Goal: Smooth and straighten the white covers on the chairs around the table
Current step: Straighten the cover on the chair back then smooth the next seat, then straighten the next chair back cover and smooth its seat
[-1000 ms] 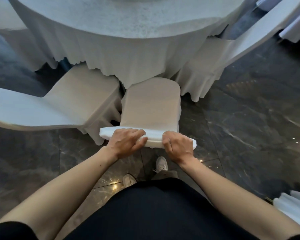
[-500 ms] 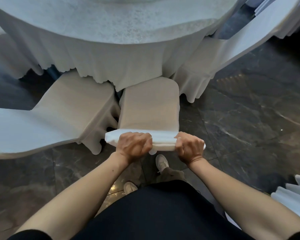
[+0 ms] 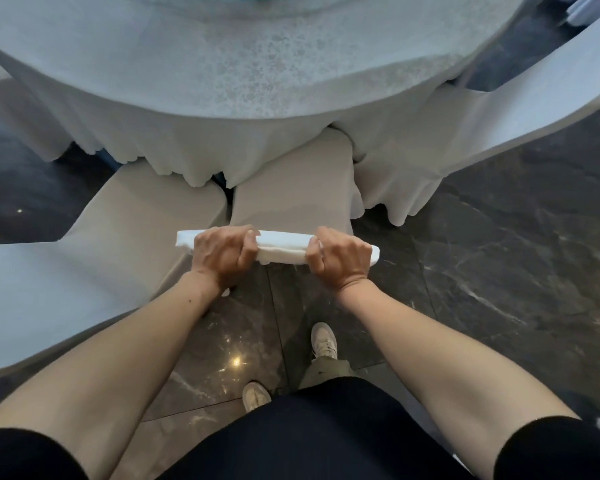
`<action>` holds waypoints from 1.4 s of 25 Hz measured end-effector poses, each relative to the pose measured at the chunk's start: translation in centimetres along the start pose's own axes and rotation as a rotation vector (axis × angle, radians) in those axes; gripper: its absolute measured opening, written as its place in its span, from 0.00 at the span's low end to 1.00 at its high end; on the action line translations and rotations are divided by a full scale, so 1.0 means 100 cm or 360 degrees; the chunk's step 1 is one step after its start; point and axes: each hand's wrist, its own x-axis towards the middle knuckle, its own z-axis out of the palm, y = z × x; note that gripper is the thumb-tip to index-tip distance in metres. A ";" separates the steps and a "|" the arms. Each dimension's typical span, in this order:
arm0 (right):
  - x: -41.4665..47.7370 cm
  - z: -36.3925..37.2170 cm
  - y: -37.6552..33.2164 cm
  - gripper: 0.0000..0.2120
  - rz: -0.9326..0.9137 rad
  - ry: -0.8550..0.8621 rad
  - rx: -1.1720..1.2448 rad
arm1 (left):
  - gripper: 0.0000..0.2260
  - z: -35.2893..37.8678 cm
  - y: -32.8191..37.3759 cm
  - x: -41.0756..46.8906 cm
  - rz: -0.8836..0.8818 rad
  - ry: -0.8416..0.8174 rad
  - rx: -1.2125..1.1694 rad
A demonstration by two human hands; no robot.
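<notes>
Two hands, the left hand and the right hand, have their fingers curled tight around the top edge of the white chair cover in the middle of the frame, likely to tug it straight below the tabletop.

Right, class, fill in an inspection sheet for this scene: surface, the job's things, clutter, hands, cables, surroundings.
Surface: round table under a white tablecloth with a scalloped hem.
Job's things: middle chair in a white cover, its seat partly under the tablecloth; top edge of the chair back gripped.
Clutter: nothing seen.
Hands: left hand and right hand both closed on the chair back's top edge, apart from each other.
Cables: nothing seen.
Surroundings: covered chair on the left, another on the right, dark marble floor.
</notes>
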 end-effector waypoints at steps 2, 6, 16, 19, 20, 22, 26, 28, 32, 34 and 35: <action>0.003 0.003 0.004 0.18 -0.0030 0.0011 0.0006 | 0.24 0.002 -0.002 0.005 0.0015 0.0060 -0.0008; -0.001 0.003 0.007 0.20 -0.0075 -0.0020 0.0041 | 0.23 0.004 -0.003 0.003 0.0012 0.0061 0.0036; -0.005 -0.013 -0.005 0.18 -0.0038 -0.0261 -0.0075 | 0.23 -0.011 0.011 -0.018 -0.0161 -0.0127 0.0054; -0.010 -0.025 -0.009 0.23 -0.0005 -0.0394 0.0035 | 0.23 -0.022 0.017 -0.035 -0.0071 -0.0172 -0.0028; -0.014 -0.030 -0.012 0.25 -0.0036 -0.0394 0.0093 | 0.24 -0.028 0.017 -0.042 -0.0033 -0.0204 -0.0038; -0.021 -0.039 -0.024 0.21 -0.0124 -0.0377 0.0217 | 0.26 -0.041 0.014 -0.056 0.0005 -0.0229 -0.0036; -0.032 -0.048 -0.077 0.21 -0.0378 -0.0394 0.0313 | 0.26 -0.079 -0.002 -0.105 -0.0029 -0.0135 -0.0041; -0.038 -0.049 -0.113 0.23 -0.0524 -0.0399 0.0310 | 0.25 -0.098 -0.019 -0.138 -0.0095 -0.0052 -0.0037; -0.066 -0.036 -0.203 0.25 -0.0778 -0.0449 0.0336 | 0.24 -0.138 -0.068 -0.219 -0.0319 0.0108 0.0020; -0.087 -0.026 -0.249 0.25 -0.0894 -0.0492 0.0364 | 0.24 -0.158 -0.088 -0.263 -0.0444 0.0179 0.0039; -0.100 -0.019 -0.274 0.25 -0.0950 -0.0518 0.0391 | 0.24 -0.167 -0.100 -0.288 -0.0513 0.0229 0.0052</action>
